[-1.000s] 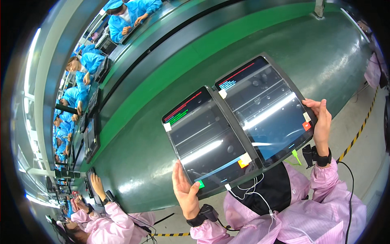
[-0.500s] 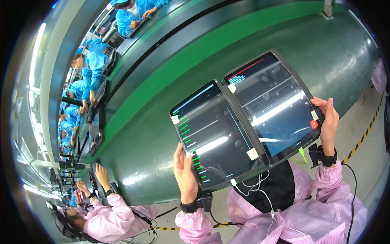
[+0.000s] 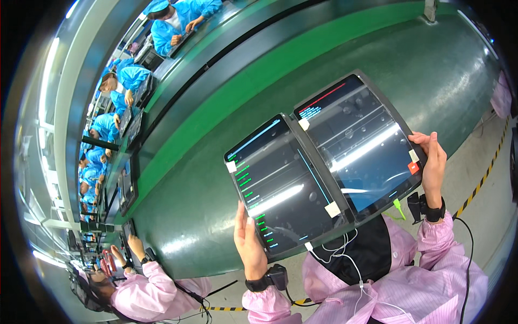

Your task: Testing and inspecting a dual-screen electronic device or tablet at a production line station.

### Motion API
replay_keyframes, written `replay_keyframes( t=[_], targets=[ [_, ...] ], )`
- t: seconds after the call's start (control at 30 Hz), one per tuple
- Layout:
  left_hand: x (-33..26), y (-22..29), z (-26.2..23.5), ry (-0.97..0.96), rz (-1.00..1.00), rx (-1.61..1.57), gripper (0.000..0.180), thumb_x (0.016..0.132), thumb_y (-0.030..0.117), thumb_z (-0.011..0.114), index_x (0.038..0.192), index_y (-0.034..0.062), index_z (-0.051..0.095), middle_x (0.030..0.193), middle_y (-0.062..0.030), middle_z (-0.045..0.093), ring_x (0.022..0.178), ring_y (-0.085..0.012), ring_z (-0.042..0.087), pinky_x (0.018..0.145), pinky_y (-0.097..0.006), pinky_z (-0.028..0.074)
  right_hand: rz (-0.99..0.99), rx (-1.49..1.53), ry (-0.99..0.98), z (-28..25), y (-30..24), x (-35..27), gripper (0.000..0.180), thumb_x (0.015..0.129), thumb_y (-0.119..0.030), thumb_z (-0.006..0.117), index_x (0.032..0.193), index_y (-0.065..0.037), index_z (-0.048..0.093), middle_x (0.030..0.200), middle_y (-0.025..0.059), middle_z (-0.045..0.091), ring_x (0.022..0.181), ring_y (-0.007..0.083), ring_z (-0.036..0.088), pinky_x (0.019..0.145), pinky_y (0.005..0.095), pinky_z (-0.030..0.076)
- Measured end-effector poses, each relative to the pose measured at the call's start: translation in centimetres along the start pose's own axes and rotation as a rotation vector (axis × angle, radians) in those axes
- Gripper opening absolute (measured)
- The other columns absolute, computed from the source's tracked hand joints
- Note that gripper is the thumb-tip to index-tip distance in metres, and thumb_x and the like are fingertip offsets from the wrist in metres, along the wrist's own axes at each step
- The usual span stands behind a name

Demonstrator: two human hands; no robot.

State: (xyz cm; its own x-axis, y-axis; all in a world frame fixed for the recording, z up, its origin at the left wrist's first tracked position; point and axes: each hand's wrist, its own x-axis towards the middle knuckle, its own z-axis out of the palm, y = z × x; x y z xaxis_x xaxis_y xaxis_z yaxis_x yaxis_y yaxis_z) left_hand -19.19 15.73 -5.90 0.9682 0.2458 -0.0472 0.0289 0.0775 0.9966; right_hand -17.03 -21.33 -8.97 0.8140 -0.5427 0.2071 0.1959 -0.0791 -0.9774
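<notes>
A dark tray (image 3: 345, 196) carries two tablets side by side, tilted over the near edge of the bench. My left hand (image 3: 250, 245) grips its left side, fingers mostly beneath and thumb along the edge by the left tablet (image 3: 294, 200). At the opposite side, my right hand (image 3: 433, 164) holds the tray's right edge beside the right tablet (image 3: 372, 156). Both screens are lit: green lines of text on the left one, red and white text on the right one. Pale sticker squares and one red sticker (image 3: 413, 167) mark their corners. A white cable (image 3: 345, 256) and a bright green plug (image 3: 398, 208) hang from the lower edge.
A green-topped bench (image 3: 205, 216) stretches under and beyond the tray. Past it runs a dark conveyor strip (image 3: 226, 51) with several people in blue along it. At the left, a co-worker in pink (image 3: 143, 289) handles another device. Yellow-black tape (image 3: 483, 181) crosses the floor.
The tray and both hands have shifted only slightly in view. The co-worker in pink at the left has moved their hands a little, and people in blue have changed posture.
</notes>
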Motion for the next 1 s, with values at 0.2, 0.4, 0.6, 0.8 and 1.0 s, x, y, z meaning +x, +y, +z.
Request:
replay_keyframes(
  t=[0.2, 0.4, 0.6, 0.8, 1.0],
  targets=[
    [-0.9, -0.8, -1.2, -0.001, -0.027, -0.014, 0.049, 0.087, 0.0, 0.043, 0.134, -0.0063, 0.035, 0.138, -0.0153, 0.037, 0.127, -0.0216, 0.035, 0.105, -0.032, 0.027, -0.011, 0.006, -0.016, 0.1, -0.1, 0.1, 0.048, 0.1, -0.03, 0.033, 0.082, 0.006, 0.06, 0.092, 0.0153, 0.064, 0.099, 0.0219, 0.058, 0.091, 0.0321, 0.041],
    [-0.8, -0.8, -1.0, 0.02, -0.05, -0.05, 0.051, 0.085, -0.003, 0.046, 0.134, -0.0069, 0.035, 0.145, -0.0178, 0.028, 0.136, -0.0245, 0.024, 0.11, -0.035, 0.018, 0.006, 0.018, -0.006, 0.0, 0.0, 0.1, 0.048, 0.1, -0.03, 0.034, 0.084, 0.007, 0.061, 0.091, 0.0149, 0.064, 0.097, 0.0212, 0.058, 0.09, 0.031, 0.041],
    [-0.8, -0.4, -1.0, 0.024, -0.077, -0.07, 0.05, 0.084, -0.004, 0.043, 0.133, -0.0072, 0.035, 0.144, -0.0191, 0.029, 0.135, -0.0256, 0.025, 0.11, -0.036, 0.019, 0.012, 0.002, -0.009, 0.1, 0.0, 0.1, 0.049, 0.1, -0.03, 0.034, 0.084, 0.007, 0.061, 0.092, 0.0142, 0.064, 0.098, 0.0205, 0.057, 0.09, 0.0302, 0.041],
    [-0.8, -0.2, -0.8, -0.01, -0.062, -0.075, 0.051, 0.083, -0.005, 0.043, 0.133, -0.0083, 0.035, 0.143, -0.0192, 0.03, 0.135, -0.0259, 0.026, 0.11, -0.036, 0.019, -0.001, -0.011, -0.009, 0.0, -0.1, -0.1, 0.049, 0.1, -0.031, 0.033, 0.086, 0.008, 0.062, 0.092, 0.0143, 0.065, 0.099, 0.0205, 0.057, 0.09, 0.0303, 0.041],
    [-0.9, -0.3, -0.5, 0.025, -0.02, -0.029, 0.05, 0.084, -0.001, 0.042, 0.133, -0.009, 0.036, 0.129, -0.0173, 0.048, 0.118, -0.021, 0.046, 0.101, -0.031, 0.032, 0.012, -0.014, -0.005, 0.0, -0.1, -0.1, 0.05, 0.1, -0.031, 0.033, 0.085, 0.008, 0.062, 0.092, 0.0143, 0.065, 0.099, 0.0212, 0.057, 0.09, 0.0305, 0.04]
  ],
)
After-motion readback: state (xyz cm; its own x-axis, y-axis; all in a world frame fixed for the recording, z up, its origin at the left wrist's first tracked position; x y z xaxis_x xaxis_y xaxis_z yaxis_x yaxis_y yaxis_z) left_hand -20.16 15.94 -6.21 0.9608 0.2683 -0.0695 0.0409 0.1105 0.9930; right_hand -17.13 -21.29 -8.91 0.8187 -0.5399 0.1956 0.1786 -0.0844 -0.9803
